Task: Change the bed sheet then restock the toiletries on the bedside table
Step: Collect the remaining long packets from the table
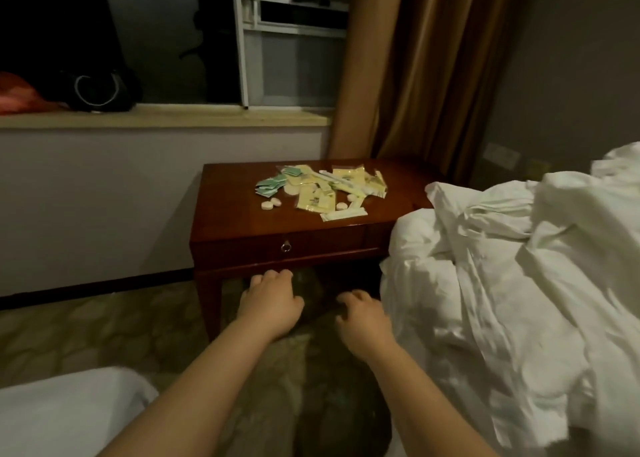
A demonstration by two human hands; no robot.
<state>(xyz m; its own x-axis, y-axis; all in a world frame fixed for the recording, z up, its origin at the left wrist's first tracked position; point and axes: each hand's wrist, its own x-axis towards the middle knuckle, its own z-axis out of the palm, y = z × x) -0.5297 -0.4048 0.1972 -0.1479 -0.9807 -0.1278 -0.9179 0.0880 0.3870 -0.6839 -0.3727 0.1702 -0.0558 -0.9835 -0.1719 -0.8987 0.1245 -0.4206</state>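
A dark wooden bedside table (242,221) stands under the window, with a drawer and ring pull (285,247). A loose pile of toiletries (322,188) lies on its top: yellow and green sachets, white sticks, small round pink soaps. Crumpled white bedding (502,273) covers the bed on the right. My left hand (272,300) reaches forward below the table's front edge, fingers loosely curled, holding nothing. My right hand (362,318) hovers beside it, close to the bedding, fingers loosely curled and holding nothing.
A second white bed corner (65,411) shows at bottom left. Patterned carpet (114,328) lies between the beds. A brown curtain (426,68) hangs behind the table. On the window sill (166,115) sit a dark bag (100,89) and a red item (20,98).
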